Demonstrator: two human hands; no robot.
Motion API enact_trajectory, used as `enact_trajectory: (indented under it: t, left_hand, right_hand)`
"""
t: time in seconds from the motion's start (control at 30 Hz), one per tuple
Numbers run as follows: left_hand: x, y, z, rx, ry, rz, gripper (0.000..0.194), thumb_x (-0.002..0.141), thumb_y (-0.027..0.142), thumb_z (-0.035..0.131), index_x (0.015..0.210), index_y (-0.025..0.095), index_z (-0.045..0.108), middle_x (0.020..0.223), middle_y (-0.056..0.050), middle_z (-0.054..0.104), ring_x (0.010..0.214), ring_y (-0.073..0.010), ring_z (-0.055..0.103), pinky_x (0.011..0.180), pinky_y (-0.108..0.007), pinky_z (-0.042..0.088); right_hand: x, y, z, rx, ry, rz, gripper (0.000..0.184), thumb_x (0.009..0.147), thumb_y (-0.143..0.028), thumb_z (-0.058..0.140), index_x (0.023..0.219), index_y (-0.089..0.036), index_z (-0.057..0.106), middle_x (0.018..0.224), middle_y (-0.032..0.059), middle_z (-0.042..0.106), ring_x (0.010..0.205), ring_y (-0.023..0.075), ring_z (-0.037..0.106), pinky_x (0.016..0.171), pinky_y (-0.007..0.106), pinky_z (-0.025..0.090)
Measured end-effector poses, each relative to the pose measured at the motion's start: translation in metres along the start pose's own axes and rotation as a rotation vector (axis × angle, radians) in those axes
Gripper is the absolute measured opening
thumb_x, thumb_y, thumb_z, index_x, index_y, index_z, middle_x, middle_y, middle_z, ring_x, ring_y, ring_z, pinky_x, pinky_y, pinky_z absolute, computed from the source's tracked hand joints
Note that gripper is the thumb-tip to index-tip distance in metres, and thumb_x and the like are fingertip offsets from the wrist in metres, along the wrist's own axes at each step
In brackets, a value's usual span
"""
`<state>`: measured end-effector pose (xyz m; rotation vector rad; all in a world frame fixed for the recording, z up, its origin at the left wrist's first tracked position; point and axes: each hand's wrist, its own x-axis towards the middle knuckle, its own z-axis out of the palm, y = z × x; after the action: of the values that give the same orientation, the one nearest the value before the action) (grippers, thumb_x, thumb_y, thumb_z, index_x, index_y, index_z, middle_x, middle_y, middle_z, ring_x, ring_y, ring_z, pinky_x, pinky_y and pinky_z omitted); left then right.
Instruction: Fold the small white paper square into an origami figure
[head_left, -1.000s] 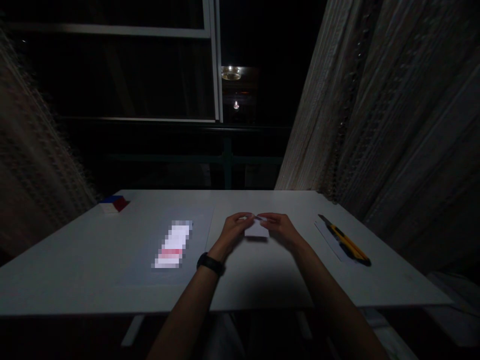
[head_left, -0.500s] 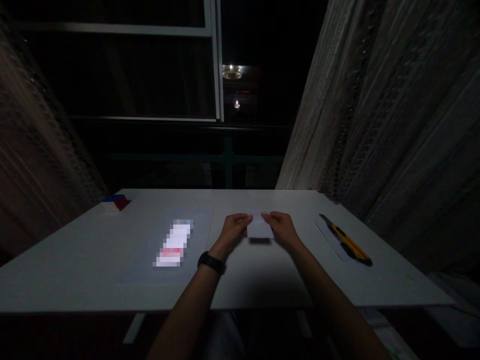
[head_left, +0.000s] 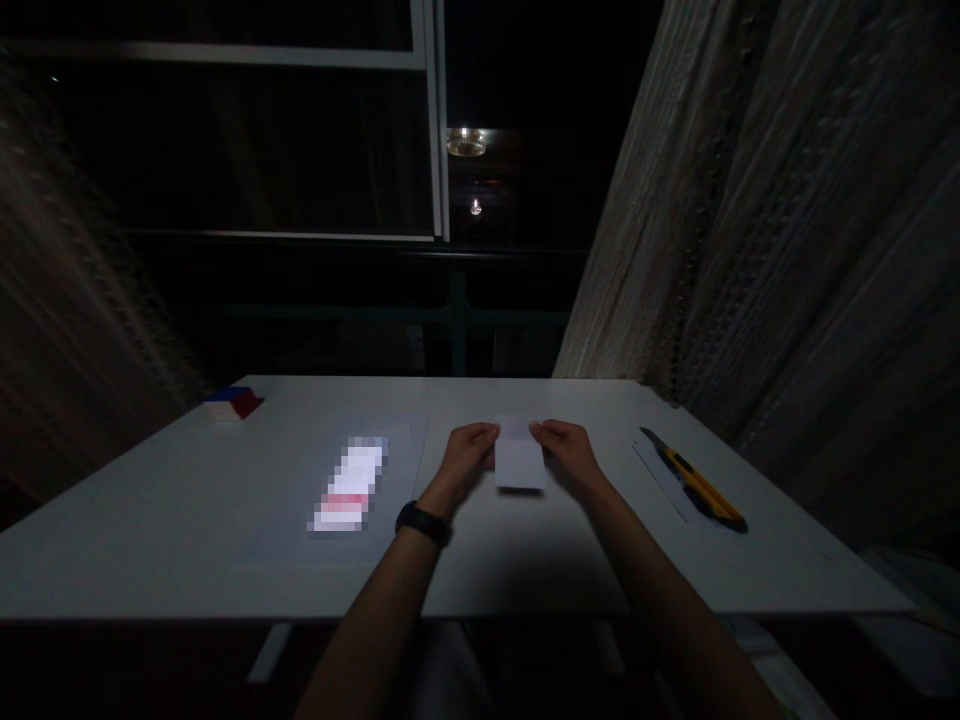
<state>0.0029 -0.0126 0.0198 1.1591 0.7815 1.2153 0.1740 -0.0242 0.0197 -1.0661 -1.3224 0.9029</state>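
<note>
A small piece of white paper [head_left: 519, 460] is held up by its two sides over the middle of the white table [head_left: 495, 585]. My left hand [head_left: 466, 452] grips the left edge, thumb on the near face, with a dark watch on that wrist. On the opposite edge, my right hand [head_left: 570, 450] pinches the paper the same way. The fingers behind the sheet are mostly hidden. To the right lies a yellow and black utility knife [head_left: 697, 485], its blade end pointing away, partly over a thin white strip of paper [head_left: 664, 482].
On the left, a lit, blurred-out phone screen [head_left: 351, 485] rests on a large pale sheet [head_left: 274, 545]. A block with blue, red and white faces [head_left: 232, 402] sits at the far left corner. Curtains [head_left: 637, 220] flank a dark window behind the table.
The paper now shows a taller face towards me, its lower edge slightly nearer. My thumbs have moved a little apart towards its side edges. The knife and phone stay put.
</note>
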Motion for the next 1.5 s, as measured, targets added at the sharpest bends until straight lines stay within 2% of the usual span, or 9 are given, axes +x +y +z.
enact_trajectory:
  t: [0.3, 0.37, 0.47, 0.57, 0.67, 0.77, 1.07, 1.33, 1.5]
  left_hand:
    - [-0.004, 0.004, 0.003, -0.030, -0.016, -0.084, 0.044, 0.055, 0.035, 0.077, 0.087, 0.008, 0.062, 0.070, -0.008, 0.065, 0.059, -0.0151, 0.060, 0.053, -0.025, 0.046]
    - [-0.004, 0.003, 0.003, -0.002, -0.041, -0.068, 0.040, 0.055, 0.034, 0.077, 0.082, 0.007, 0.063, 0.070, -0.010, 0.066, 0.058, -0.0153, 0.061, 0.053, -0.024, 0.046]
    - [-0.002, 0.001, 0.002, 0.058, 0.048, 0.003, 0.036, 0.056, 0.034, 0.076, 0.077, 0.007, 0.064, 0.065, -0.008, 0.065, 0.054, -0.0142, 0.059, 0.050, -0.023, 0.044]
    - [-0.001, 0.001, -0.001, 0.048, 0.182, 0.067, 0.050, 0.058, 0.032, 0.075, 0.100, 0.009, 0.061, 0.065, -0.007, 0.066, 0.056, -0.0158, 0.061, 0.052, -0.024, 0.045]
    - [0.001, 0.002, -0.003, 0.007, 0.236, 0.091, 0.063, 0.060, 0.031, 0.073, 0.117, 0.012, 0.053, 0.064, -0.005, 0.066, 0.055, -0.0150, 0.060, 0.052, -0.024, 0.045]
    - [0.002, 0.002, -0.004, -0.032, 0.216, 0.056, 0.051, 0.061, 0.033, 0.071, 0.105, 0.010, 0.061, 0.065, -0.006, 0.065, 0.054, -0.0138, 0.058, 0.050, -0.023, 0.043]
    - [-0.003, 0.006, 0.001, -0.086, 0.077, -0.037, 0.067, 0.051, 0.008, 0.072, 0.115, 0.013, 0.055, 0.086, -0.010, 0.068, 0.074, -0.0186, 0.063, 0.069, -0.029, 0.048]
    - [0.001, 0.002, 0.000, -0.036, 0.144, 0.027, 0.051, 0.059, 0.029, 0.074, 0.104, 0.011, 0.059, 0.073, -0.007, 0.067, 0.062, -0.0151, 0.061, 0.060, -0.026, 0.047]
    - [0.003, -0.001, -0.001, 0.013, 0.205, 0.089, 0.040, 0.063, 0.041, 0.070, 0.085, 0.008, 0.064, 0.072, -0.008, 0.066, 0.061, -0.0140, 0.059, 0.054, -0.023, 0.044]
  right_hand:
    - [0.002, 0.006, -0.001, -0.029, -0.027, 0.037, 0.032, 0.056, -0.045, 0.072, 0.062, -0.015, 0.061, 0.054, 0.0003, 0.056, 0.052, 0.0142, 0.051, 0.049, 0.026, 0.039]
    - [0.000, 0.004, 0.000, -0.001, -0.076, 0.055, 0.037, 0.054, -0.041, 0.074, 0.078, -0.015, 0.063, 0.055, 0.0000, 0.057, 0.053, 0.0155, 0.054, 0.051, 0.027, 0.042]
    - [-0.004, -0.001, 0.002, 0.064, -0.164, 0.056, 0.068, 0.055, -0.034, 0.075, 0.117, -0.020, 0.050, 0.061, -0.0022, 0.060, 0.057, 0.0158, 0.058, 0.054, 0.027, 0.044]
    - [-0.006, -0.004, 0.002, 0.185, -0.270, 0.054, 0.079, 0.061, -0.030, 0.071, 0.131, -0.025, 0.036, 0.080, 0.0024, 0.066, 0.072, 0.0176, 0.062, 0.065, 0.029, 0.047]
    - [-0.006, -0.005, 0.001, 0.239, -0.345, 0.111, 0.049, 0.067, -0.030, 0.062, 0.115, -0.020, 0.057, 0.088, 0.0067, 0.066, 0.079, 0.0200, 0.061, 0.070, 0.033, 0.047]
    - [-0.006, -0.003, 0.001, 0.233, -0.382, 0.150, 0.031, 0.067, -0.029, 0.058, 0.093, -0.017, 0.069, 0.089, 0.0080, 0.067, 0.079, 0.0218, 0.061, 0.072, 0.038, 0.047]
    - [-0.002, 0.001, 0.004, 0.141, -0.205, 0.003, 0.033, 0.055, -0.029, 0.074, 0.086, -0.017, 0.070, 0.089, 0.0078, 0.068, 0.084, 0.0245, 0.061, 0.080, 0.044, 0.046]
    - [-0.002, 0.002, 0.001, 0.125, -0.243, 0.008, 0.034, 0.049, -0.017, 0.076, 0.083, -0.019, 0.071, 0.085, 0.0047, 0.070, 0.082, 0.0230, 0.063, 0.082, 0.040, 0.045]
    - [-0.004, 0.004, 0.001, 0.076, -0.397, -0.011, 0.029, 0.056, -0.023, 0.075, 0.084, -0.017, 0.071, 0.094, 0.0080, 0.068, 0.087, 0.0238, 0.062, 0.084, 0.039, 0.044]
